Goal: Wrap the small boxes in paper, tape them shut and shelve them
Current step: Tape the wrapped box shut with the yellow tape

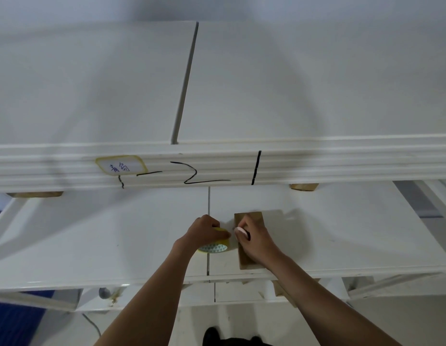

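A sheet of brown wrapping paper (pixel 269 226) lies flat on the white lower shelf (pixel 117 240), right of its centre seam. My right hand (pixel 254 242) rests on the paper's left part and grips a small white round object (pixel 242 232), perhaps a small tape roll. Just left of the paper, my left hand (pixel 204 232) grips a yellow tape roll (pixel 215 245) with a teal triangle pattern, standing on the shelf. No box is visible.
A white upper shelf (pixel 217 168) juts out above the hands; its front edge bears a yellow-rimmed label (pixel 121 165) and black marker strokes. Wooden blocks (pixel 304 186) sit under it. Further shelf boards and the floor show below.
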Available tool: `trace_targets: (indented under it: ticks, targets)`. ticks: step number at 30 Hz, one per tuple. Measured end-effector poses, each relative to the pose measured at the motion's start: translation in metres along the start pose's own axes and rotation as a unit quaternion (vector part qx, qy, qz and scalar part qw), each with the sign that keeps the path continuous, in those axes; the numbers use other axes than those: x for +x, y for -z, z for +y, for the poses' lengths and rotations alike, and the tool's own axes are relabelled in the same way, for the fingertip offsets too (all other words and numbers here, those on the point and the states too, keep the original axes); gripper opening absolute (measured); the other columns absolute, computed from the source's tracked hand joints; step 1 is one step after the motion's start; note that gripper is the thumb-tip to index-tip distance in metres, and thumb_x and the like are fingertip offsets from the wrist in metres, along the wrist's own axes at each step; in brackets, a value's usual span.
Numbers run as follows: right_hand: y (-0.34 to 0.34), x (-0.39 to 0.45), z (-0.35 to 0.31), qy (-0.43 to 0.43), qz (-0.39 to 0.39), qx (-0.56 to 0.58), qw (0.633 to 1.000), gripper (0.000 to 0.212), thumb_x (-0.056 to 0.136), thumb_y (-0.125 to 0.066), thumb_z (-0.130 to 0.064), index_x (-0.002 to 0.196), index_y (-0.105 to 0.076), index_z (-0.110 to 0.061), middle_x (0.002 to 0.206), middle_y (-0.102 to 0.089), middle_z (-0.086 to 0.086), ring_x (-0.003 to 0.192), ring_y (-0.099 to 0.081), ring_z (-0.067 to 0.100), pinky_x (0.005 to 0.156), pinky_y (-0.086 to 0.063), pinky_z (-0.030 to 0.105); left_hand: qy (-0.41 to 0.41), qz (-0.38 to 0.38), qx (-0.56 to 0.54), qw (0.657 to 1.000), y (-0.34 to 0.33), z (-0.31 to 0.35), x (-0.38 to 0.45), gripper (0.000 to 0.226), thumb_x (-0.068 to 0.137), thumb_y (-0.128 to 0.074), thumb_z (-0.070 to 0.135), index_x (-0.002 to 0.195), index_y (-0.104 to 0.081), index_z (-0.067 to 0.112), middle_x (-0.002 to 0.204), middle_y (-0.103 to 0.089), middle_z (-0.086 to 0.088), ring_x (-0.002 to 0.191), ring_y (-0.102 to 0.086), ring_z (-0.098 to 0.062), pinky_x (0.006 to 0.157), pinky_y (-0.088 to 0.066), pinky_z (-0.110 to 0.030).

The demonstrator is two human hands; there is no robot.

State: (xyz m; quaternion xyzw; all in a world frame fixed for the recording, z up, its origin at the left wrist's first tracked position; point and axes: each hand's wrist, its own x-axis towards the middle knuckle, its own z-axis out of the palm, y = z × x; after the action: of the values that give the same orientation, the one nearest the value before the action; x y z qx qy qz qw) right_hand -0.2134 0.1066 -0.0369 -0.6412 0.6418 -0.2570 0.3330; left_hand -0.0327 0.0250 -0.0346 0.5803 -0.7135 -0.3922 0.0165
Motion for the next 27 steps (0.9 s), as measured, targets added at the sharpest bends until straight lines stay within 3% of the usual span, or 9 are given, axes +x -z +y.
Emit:
trace_targets:
  ticks: [3,11,15,18,27]
  targets:
    - [-0.001,0.0,0.0,-0.001,-0.004,0.002,1.0,0.013,0.102,-0.054,-0.034,0.102,-0.05,-0.022,0.089,-0.061,0.004,0.077,-0.061,0.018,0.064,-0.045,0.019,-0.001,-0.001,-0.002,1.0,0.0,0.001,-0.001,0.023,0.085,-0.074,0.043,0.079,-0.066,0.021,0.073,-0.061,0.008,0.068,-0.061,-0.009,0.061,-0.044,-0.015]
    - [0.0,0.002,0.0,-0.011,-0.016,0.007,1.0,0.013,0.101,-0.056,-0.036,0.1,-0.052,-0.024,0.09,-0.065,0.001,0.081,-0.063,0.017,0.072,-0.055,0.032,0.005,0.004,-0.001,1.0,0.0,0.001,-0.001,0.025,0.085,-0.073,0.043,0.081,-0.067,0.019,0.075,-0.062,0.006,0.067,-0.06,-0.007,0.058,-0.044,-0.014]
    - [0.003,0.001,-0.002,-0.015,-0.018,0.027,0.999,0.01,0.099,-0.06,-0.031,0.096,-0.055,-0.022,0.09,-0.067,0.0,0.082,-0.065,0.015,0.072,-0.054,0.028,0.009,0.006,0.0,1.0,-0.001,0.001,0.0,0.026,0.083,-0.074,0.043,0.073,-0.065,0.021,0.072,-0.062,0.005,0.068,-0.062,-0.011,0.061,-0.047,-0.018]
    - [0.005,0.0,-0.002,-0.017,-0.014,0.041,0.999,0.009,0.096,-0.063,-0.028,0.092,-0.057,-0.023,0.087,-0.069,-0.001,0.083,-0.066,0.015,0.075,-0.055,0.034,0.012,0.009,0.001,1.0,-0.001,0.001,0.0,0.028,0.082,-0.075,0.043,0.068,-0.064,0.021,0.07,-0.062,0.002,0.069,-0.063,-0.014,0.065,-0.049,-0.024]
    - [0.012,-0.003,-0.006,-0.032,-0.012,0.054,0.998,0.009,0.092,-0.07,-0.024,0.09,-0.061,-0.02,0.079,-0.072,-0.006,0.076,-0.068,0.006,0.072,-0.055,0.026,0.014,0.015,0.005,1.0,-0.001,0.006,-0.002,0.029,0.083,-0.075,0.041,0.069,-0.062,0.019,0.067,-0.058,0.004,0.068,-0.06,-0.014,0.059,-0.043,-0.019]
